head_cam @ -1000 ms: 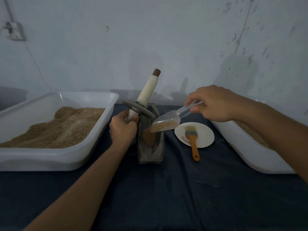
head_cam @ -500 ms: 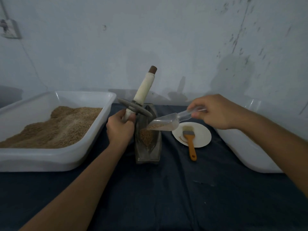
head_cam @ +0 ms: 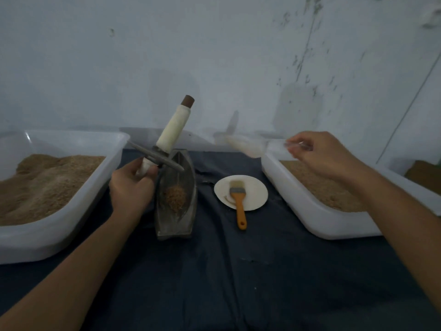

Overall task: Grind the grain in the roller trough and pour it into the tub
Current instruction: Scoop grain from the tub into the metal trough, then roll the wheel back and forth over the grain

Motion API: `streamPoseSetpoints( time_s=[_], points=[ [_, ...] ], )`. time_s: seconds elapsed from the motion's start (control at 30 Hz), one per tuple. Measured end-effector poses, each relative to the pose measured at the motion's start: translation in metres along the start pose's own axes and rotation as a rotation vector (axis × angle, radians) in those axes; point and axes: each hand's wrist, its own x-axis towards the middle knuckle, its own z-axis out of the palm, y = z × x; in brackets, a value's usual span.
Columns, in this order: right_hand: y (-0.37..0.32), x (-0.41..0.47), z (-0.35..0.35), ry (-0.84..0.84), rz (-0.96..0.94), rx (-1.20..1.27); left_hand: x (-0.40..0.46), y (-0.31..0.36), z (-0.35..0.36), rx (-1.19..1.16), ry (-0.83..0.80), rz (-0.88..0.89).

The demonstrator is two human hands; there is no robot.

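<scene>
Roller trough: dark metal, boat-shaped, standing at mid-bench on a dark cloth; judged heavy and rigid, its narrow foot likely to tip if pushed from the side. Grain: a small loose brown heap in the trough's hollow; judged light, free-flowing and easily scattered, so best kept low in the channel. Roller: a metal disc on a through-axle, lifted and tilted above the far end of the trough, its cream-wrapped handle pointing up and away; judged stiff and weighty, best taken by both handle ends. Left hand: fingers curled round the near handle stub, carrying the roller. Right hand: raised over the right tub, fingers pinching a clear scoop that is blurred in this view; whether any grain remains in it cannot be told. Left tub: white plastic, holding a mound of pale ground material, its rim just beside the left hand. Plate with an orange-handled brush: between trough and right tub. Open room: the near cloth is the widest free stretch; the tub walls flank the trough on both sides, closer on the left.
</scene>
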Motion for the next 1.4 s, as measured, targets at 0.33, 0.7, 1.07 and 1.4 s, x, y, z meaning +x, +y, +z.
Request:
streamPoseSetpoints(
  time_s=[0.33, 0.7, 1.07, 1.4],
  points=[
    [0.087, -0.004, -0.033, 0.178, 0.355, -0.293, -0.006, -0.001, 0.009, 0.187, -0.03, -0.02],
    [0.109, 0.009, -0.004, -0.229, 0.364, -0.561, -0.011, 0.004, 0.018, 0.296, -0.032, 0.007],
    [0.08, 0.05, -0.005, -0.159, 0.211, -0.627, -0.001, 0.005, 0.011, 0.373, -0.092, -0.012],
    [-0.117, 0.05, 0.106, -0.271, -0.584, -0.588, 0.018, 0.02, -0.017, 0.614, -0.162, 0.139]
  ],
)
